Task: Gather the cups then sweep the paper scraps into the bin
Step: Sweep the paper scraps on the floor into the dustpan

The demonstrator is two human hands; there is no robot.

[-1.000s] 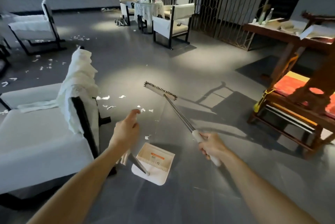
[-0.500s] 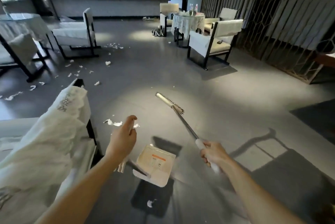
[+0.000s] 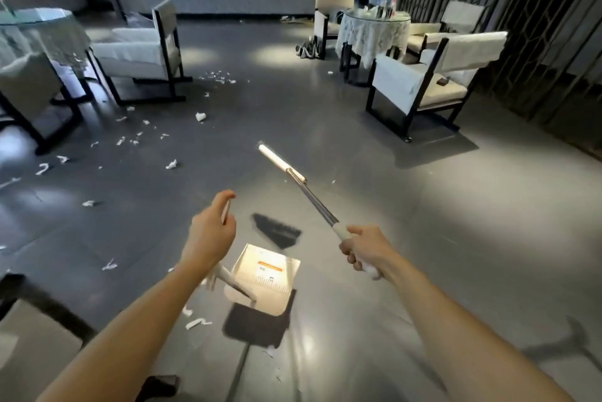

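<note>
My left hand (image 3: 211, 234) is shut on the upright handle of a white dustpan (image 3: 265, 279), which hangs just above the grey floor over its own shadow. My right hand (image 3: 366, 250) grips the white end of a broom handle (image 3: 317, 206); the broom head (image 3: 281, 163) points forward, raised off the floor. White paper scraps (image 3: 136, 141) lie scattered over the floor to the left, and a few more scraps (image 3: 195, 323) lie near my left forearm. A crumpled white cup (image 3: 200, 116) lies on the floor ahead, left of centre.
White armchairs with black frames stand at left (image 3: 140, 53) and at right (image 3: 426, 82). Round tables with lace cloths stand at the far left (image 3: 42, 33) and the far right (image 3: 374, 30). A metal lattice screen (image 3: 521, 27) lines the right wall.
The view has swung left and forward, past the near chair with the white cloth. Both hands carried the dustpan and broom along, and the broom head rose and turned edge-on.
</note>
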